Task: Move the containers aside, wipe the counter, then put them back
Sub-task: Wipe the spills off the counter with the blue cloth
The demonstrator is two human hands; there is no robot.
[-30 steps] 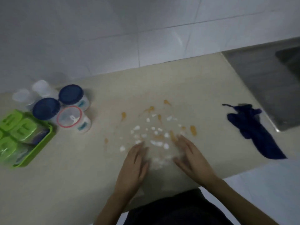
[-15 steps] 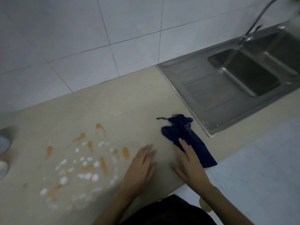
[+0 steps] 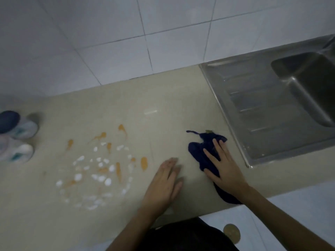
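Note:
A crumpled dark blue cloth (image 3: 196, 151) lies on the beige counter (image 3: 126, 109) near the sink's edge. My right hand (image 3: 223, 167) rests flat on top of it, fingers spread. My left hand (image 3: 164, 183) lies flat on the bare counter just left of the cloth, holding nothing. A patch of orange and white spills (image 3: 101, 165) covers the counter left of my hands. Two round containers stand at the far left edge: one with a dark blue lid (image 3: 17, 126) and one white one (image 3: 15, 151), both cut off by the frame.
A steel sink (image 3: 308, 91) with a ribbed drainboard (image 3: 262, 113) fills the right side. White wall tiles (image 3: 126, 42) rise behind the counter. The counter's front edge runs under my arms, with a pale floor and a round drain (image 3: 232, 233) below.
My right hand moved forward and right onto the blue cloth. The view swung back left a little, bringing the containers into frame. My left hand stayed flat on the counter.

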